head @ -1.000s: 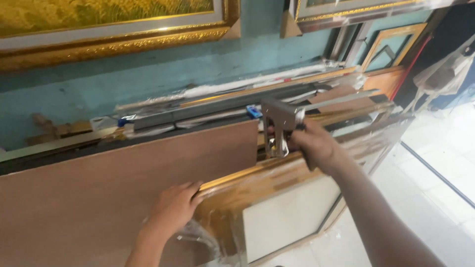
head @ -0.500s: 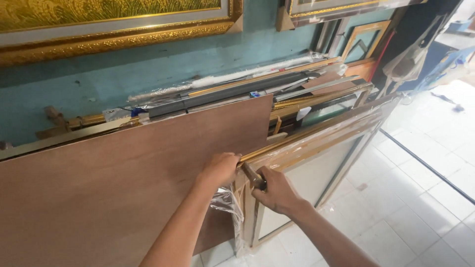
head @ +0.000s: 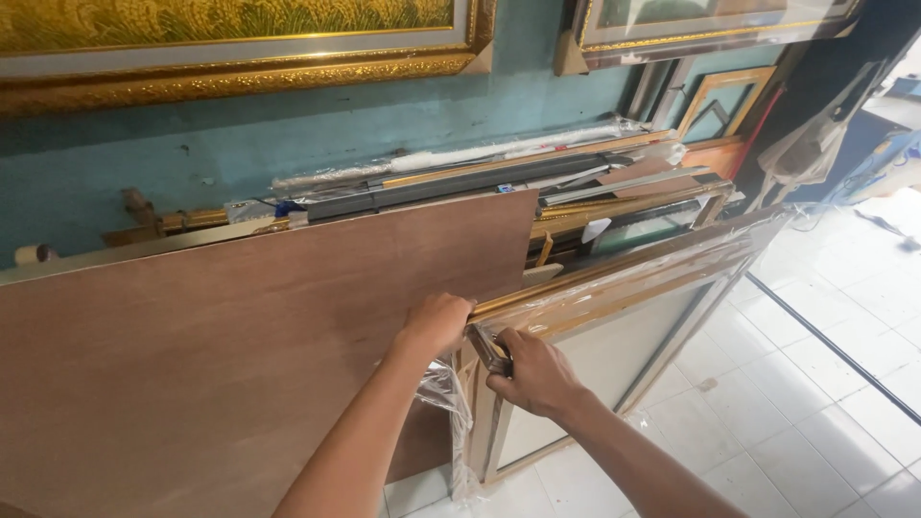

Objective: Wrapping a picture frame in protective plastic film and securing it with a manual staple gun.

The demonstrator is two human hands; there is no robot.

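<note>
Change: right hand (head: 537, 376) down from the stacked mouldings (head: 499, 177) above the wrapped frame (head: 614, 326) to that frame's upper left corner; staple-gun-like tool raised a second ago, now low at the corner.
Left hand: left hand (head: 436, 321) moved right along the brown board (head: 240, 336), now curled over the frame's gold top edge at the corner, fingers (head: 459, 309) pressed together, gripping the edge.
Right hand: just below the left, fingers closed around a dark tool (head: 487, 347), only partly visible.
Frame: upright on the tiled floor (head: 825, 403), leaning against the board, plastic wrap (head: 446, 388) bunched under the corner.
Meaning: both hands gathered at one corner; work apparently settled there.
</note>
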